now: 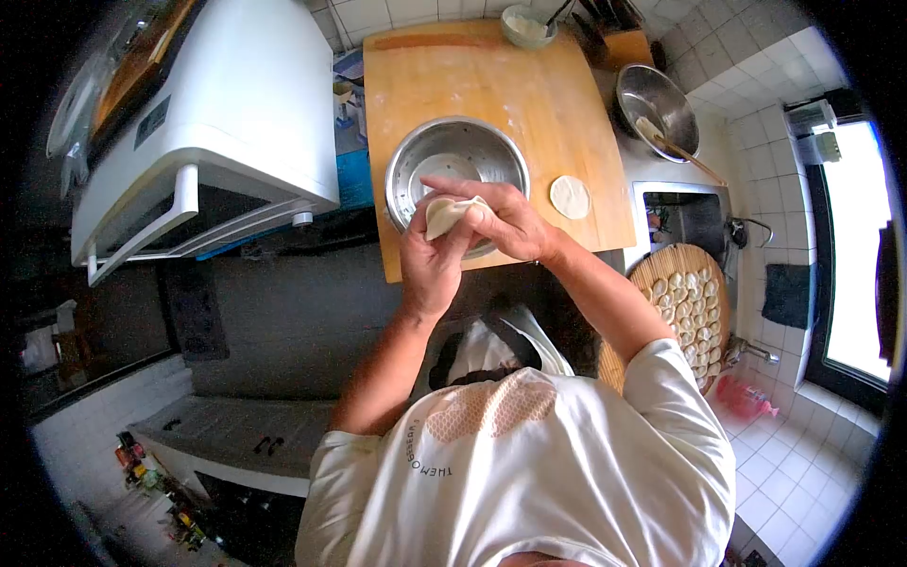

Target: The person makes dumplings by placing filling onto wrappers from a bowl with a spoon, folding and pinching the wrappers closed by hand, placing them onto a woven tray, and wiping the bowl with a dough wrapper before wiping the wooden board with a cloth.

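Observation:
A pale, folded piece of dough (452, 217) is held between my two hands, over the near edge of a steel bowl (400, 170). My left hand (435, 260) cups it from below and the left, fingers wrapped round it. From the right, my right hand (505, 219) pinches its edge with the thumb; the right fingers reach over the bowl. Whether there is filling inside the dough cannot be seen. A flat round dough wrapper (570, 197) lies on the wooden board (425, 85), to the right of the bowl.
A round woven tray (644, 274) carries several shaped dumplings at the right. Behind it are a sink (694, 219) and a large metal bowl (682, 109) with a wooden-handled utensil. A small bowl (527, 28) sits at the board's far edge. A white appliance (246, 85) stands left.

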### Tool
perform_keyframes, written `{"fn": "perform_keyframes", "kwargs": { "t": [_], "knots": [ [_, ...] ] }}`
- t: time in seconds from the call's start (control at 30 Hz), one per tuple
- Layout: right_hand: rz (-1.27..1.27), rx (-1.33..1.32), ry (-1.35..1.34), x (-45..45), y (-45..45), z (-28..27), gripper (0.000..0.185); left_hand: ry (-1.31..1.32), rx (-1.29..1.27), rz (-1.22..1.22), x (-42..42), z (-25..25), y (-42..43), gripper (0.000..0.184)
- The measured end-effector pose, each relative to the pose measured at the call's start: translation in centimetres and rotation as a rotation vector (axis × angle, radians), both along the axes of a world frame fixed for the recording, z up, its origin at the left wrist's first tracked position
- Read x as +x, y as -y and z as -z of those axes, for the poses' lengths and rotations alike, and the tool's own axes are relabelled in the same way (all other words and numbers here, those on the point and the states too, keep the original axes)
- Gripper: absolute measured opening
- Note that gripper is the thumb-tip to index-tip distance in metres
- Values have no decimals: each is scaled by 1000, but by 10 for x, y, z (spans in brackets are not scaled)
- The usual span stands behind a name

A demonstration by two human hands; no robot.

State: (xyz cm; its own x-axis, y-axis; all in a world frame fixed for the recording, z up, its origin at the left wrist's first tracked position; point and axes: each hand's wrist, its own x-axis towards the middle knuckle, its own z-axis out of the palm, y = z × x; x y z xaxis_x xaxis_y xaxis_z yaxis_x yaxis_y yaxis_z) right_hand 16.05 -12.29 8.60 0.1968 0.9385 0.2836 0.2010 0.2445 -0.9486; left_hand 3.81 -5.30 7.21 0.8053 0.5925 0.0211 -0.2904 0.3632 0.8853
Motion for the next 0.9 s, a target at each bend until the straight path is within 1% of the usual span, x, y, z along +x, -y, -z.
{"fn": "perform_keyframes", "kwargs": {
  "t": [0.03, 0.1, 0.13, 0.2, 0.23, 0.27, 0.3, 0.33, 0.37, 0.43, 0.53, 0.6, 0.63, 0.73, 0.77, 0.8, 0.9],
  "knots": [
    [2, 1, -3, 0, 1, 0, 58, -3, 1, 2, -1, 0, 0, 33],
    [10, -76, -5, 0, 5, -4, 48, -4, 113, 20, -2, -1, -1, 27],
    [10, -76, -8, 0, 5, -4, 48, -7, 112, 20, -3, -1, -3, 27],
    [48, -18, 95, -1, 5, -5, 43, -25, 264, 39, -7, -2, -9, 28],
    [46, -19, 92, -1, 6, -4, 43, -75, 377, -12, -7, -7, -9, 32],
    [54, -14, 146, 0, 6, -3, 41, -77, 376, -14, -7, -10, -8, 32],
    [63, -9, 199, -1, 6, -1, 40, -138, 493, -60, -7, -11, -8, 32],
    [62, -9, 197, -1, 6, 0, 40, -198, 610, -106, -6, -12, -9, 33],
    [91, -2, 173, -3, 6, 2, 39, -200, 610, -107, -6, -11, -9, 33],
    [120, 5, 148, -4, 6, 2, 38, -206, 788, -160, -5, -10, -10, 31],
    [101, -53, 100, -4, 6, 1, 38, -238, 770, -108, -6, -10, -14, 29],
    [113, 23, 133, -3, 5, 4, 38, -248, 756, -69, -6, -16, -17, 28],
    [114, 21, 131, -3, 4, 6, 38, -254, 742, -30, -6, -18, -18, 28],
    [89, 43, 169, -5, 2, 11, 42, -205, 755, -22, -6, -14, -20, 26],
    [56, 32, 1, -7, 3, 12, 44, -207, 755, -20, -5, -12, -20, 26],
    [23, 21, -166, -10, 3, 13, 46, -214, 699, -30, -4, -10, -20, 27],
    [20, 66, -183, -11, -3, 23, 49, -238, 604, -29, -2, -14, -18, 29]
  ]
}}
